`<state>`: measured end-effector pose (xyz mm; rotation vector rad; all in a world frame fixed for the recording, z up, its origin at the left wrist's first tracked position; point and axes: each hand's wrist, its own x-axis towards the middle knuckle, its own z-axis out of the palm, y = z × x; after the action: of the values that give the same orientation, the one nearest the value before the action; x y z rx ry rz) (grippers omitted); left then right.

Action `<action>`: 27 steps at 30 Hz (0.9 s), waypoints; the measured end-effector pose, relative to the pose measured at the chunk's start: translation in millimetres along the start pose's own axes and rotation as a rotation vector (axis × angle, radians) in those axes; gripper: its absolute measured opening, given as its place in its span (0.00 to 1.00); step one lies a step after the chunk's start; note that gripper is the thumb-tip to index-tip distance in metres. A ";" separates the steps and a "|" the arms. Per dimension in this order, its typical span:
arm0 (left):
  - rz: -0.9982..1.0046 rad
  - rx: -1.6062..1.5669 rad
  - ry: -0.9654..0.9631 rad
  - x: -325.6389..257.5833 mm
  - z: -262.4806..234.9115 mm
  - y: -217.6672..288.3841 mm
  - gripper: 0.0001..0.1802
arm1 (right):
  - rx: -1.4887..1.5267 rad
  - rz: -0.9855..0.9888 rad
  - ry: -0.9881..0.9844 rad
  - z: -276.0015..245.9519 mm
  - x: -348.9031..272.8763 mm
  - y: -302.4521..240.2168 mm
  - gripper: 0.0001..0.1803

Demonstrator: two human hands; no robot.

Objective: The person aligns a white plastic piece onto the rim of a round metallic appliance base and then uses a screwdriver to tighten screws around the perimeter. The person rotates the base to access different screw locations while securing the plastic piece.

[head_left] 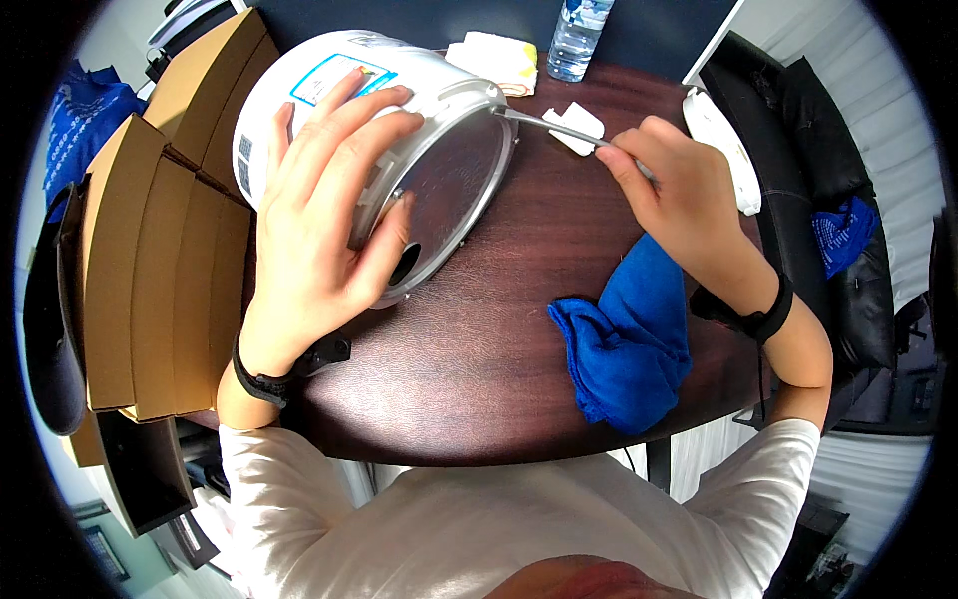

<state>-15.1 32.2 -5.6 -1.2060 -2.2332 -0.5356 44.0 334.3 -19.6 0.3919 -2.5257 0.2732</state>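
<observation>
Lying tipped, the rigid, bulky, smooth cooker (329, 110) is clamped by the left hand (319, 220); the right hand (679, 190) pinches a stiff metal tool (549, 128) against its rim.

The tipped cooker (339, 110) has a glossy white plastic shell and a brushed, dull-shining metal base (449, 190). Touching that base's rim, the thin tool (544, 125) looks like polished metal. Under the cooker the table (479, 339) is dark, glossy wood-look; right of the cooker lies a soft, matt blue cloth (629, 339).
</observation>
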 end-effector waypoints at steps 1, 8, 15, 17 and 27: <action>-0.002 0.003 -0.004 -0.3 -0.1 0.0 0.27 | -0.014 -0.009 0.001 0.4 1.2 -0.6 0.13; 0.013 -0.012 0.018 -0.2 1.6 -0.8 0.27 | -0.005 0.045 -0.027 -0.4 -2.9 -1.2 0.13; 0.008 -0.010 -0.001 -0.1 -1.0 -0.6 0.27 | 0.050 0.008 0.001 4.7 -1.6 -0.6 0.13; 0.010 -0.011 -0.005 -0.8 -1.0 -0.6 0.27 | 0.123 -0.039 0.033 12.1 -1.7 4.5 0.15; 0.021 0.004 0.023 -0.1 1.8 -1.9 0.27 | 1.075 0.678 -0.706 -1.2 4.4 3.3 0.22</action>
<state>-17.2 32.2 -7.2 -1.2143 -2.1985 -0.5346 40.0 336.7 -16.5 -0.0418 -2.8544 2.0919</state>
